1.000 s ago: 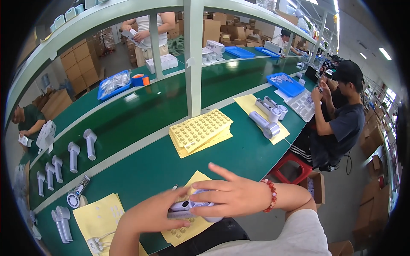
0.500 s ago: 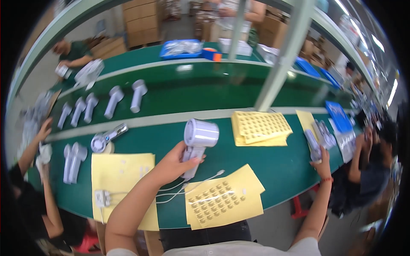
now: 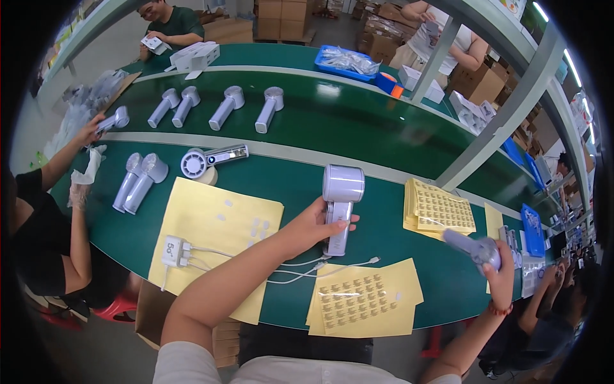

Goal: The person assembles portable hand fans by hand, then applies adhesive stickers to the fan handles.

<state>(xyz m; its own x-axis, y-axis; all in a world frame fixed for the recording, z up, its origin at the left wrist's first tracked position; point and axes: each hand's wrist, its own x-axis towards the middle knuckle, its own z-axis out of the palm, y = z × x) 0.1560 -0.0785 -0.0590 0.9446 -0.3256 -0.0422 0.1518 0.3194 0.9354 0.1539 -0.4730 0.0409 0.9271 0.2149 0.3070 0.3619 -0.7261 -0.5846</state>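
Note:
My left hand [image 3: 312, 225] is closed around the handle of a lavender handheld fan [image 3: 343, 184], held upright over the middle of the green table. Its thumb lies across the front of the handle. White charging cables [image 3: 326, 264] lie close below it. At the right, my right hand [image 3: 501, 276] grips a second handheld fan [image 3: 469, 247] by its round head, with the handle pointing left; motion blurs it slightly. Below my left hand, a yellow sticker sheet [image 3: 403, 313] lies on the table. A stack of yellow sticker sheets [image 3: 441, 208] lies between the two fans.
A white charger [image 3: 174, 251] rests on yellow paper [image 3: 185, 211] at the left. Beyond it lie another fan [image 3: 214, 160] and two upright-headed fans [image 3: 142, 181]. Several fans stand along the far green strip [image 3: 358, 121]. A metal post [image 3: 505, 121] rises at right. Co-workers sit at both sides.
My right hand has lifted a fan off the table at the right and tilted it. My left hand still holds its fan. A co-worker's hand at left now holds a fan. The view has shifted.

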